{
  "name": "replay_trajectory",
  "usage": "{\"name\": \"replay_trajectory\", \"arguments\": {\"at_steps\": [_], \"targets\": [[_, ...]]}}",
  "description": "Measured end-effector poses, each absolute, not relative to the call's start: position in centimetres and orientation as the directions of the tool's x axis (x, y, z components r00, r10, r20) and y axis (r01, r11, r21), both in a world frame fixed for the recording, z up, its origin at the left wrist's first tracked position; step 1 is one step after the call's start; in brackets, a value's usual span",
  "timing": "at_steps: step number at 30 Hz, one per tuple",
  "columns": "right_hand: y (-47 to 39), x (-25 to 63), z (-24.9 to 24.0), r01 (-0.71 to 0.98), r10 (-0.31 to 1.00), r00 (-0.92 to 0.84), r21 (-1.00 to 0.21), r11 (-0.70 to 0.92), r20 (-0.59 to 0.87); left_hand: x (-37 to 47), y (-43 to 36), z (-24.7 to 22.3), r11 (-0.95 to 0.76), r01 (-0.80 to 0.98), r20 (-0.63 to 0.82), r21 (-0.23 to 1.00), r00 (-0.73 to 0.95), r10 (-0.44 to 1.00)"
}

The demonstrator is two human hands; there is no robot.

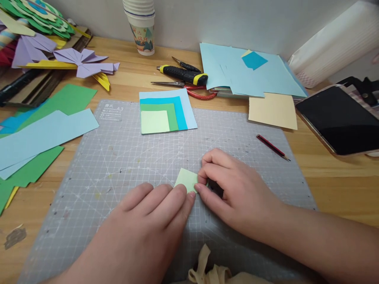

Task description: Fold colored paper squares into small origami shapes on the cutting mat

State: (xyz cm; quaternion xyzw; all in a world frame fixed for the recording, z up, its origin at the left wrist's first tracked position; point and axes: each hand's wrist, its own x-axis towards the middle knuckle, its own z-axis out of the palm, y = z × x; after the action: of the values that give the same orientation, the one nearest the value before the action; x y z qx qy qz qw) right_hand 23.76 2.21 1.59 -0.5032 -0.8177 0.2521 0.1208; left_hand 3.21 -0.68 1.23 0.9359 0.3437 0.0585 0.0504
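A small pale green paper square (pixel 186 179) lies on the grey cutting mat (pixel 118 177), turned at an angle. Its lower left part is hidden under the fingers of my left hand (pixel 156 213), which are closed over that edge with the thumb at the near corner. My right hand (pixel 233 189) pinches the paper's right side between thumb and fingertips. Whether the sheet is folded there, I cannot tell. Beyond the hands, a stack of paper squares (pixel 189 106) in light blue, blue, green and pale green sits on the mat, the smallest on top.
A pencil (pixel 272 147) lies on the mat's right, near a tablet (pixel 340 118). Scissors (pixel 201 93), a utility knife (pixel 183 74) and light blue sheets (pixel 219 67) lie behind. Paper cups (pixel 142 31) stand by the wall. Coloured paper strips (pixel 47 138) and purple folded paper (pixel 83 63) fill the left.
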Motion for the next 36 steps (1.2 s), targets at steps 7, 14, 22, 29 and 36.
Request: {"name": "replay_trajectory", "arguments": {"at_steps": [7,14,22,29,36], "targets": [[2.4,23.8,1.5,0.764,0.881,-0.469,-0.532,0.365,-0.069,2.9,-1.4,0.9,-0.759,0.632,0.104,0.156,0.754,0.649],[2.5,23.7,1.5,0.766,0.881,-0.467,-0.530,0.362,-0.073,3.2,-2.1,0.8,-0.705,0.671,0.133,0.230,0.696,0.706],[2.5,23.8,1.6,0.764,0.875,-0.478,-0.529,0.369,-0.078,2.9,-1.6,1.0,-0.733,0.651,0.119,0.196,0.726,0.677],[2.5,23.7,1.6,0.771,0.876,-0.476,-0.517,0.372,-0.080,3.1,-1.2,1.2,-0.759,0.637,0.076,0.136,0.757,0.649],[2.4,23.8,1.7,0.776,0.879,-0.469,-0.515,0.365,-0.084,3.4,-0.9,1.5,-0.763,0.634,0.063,0.124,0.763,0.644]]}}
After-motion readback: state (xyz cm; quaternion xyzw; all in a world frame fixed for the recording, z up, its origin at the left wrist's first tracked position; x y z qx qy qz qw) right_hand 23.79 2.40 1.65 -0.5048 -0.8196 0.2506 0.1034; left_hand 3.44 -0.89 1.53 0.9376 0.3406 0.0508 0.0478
